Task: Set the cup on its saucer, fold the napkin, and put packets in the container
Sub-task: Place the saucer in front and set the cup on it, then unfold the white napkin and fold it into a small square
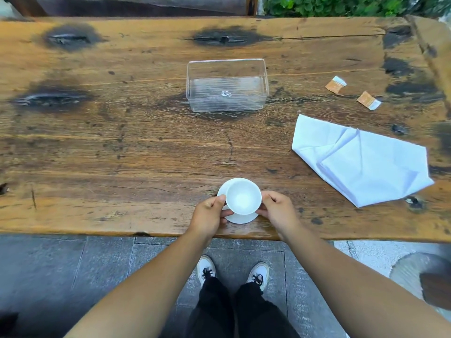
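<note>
A white cup stands on a white saucer near the table's front edge. My left hand grips the cup and saucer from the left, thumb on the cup's rim. My right hand holds them from the right, fingers at the saucer's edge. A crumpled white napkin lies unfolded at the right. Two orange-and-white packets lie at the far right. A clear plastic container with nothing inside sits mid-table.
The wooden table has dark knots and stains. Its front edge runs just behind my wrists. A round stool stands on the stone floor at the lower right. Plants grow beyond the far right edge.
</note>
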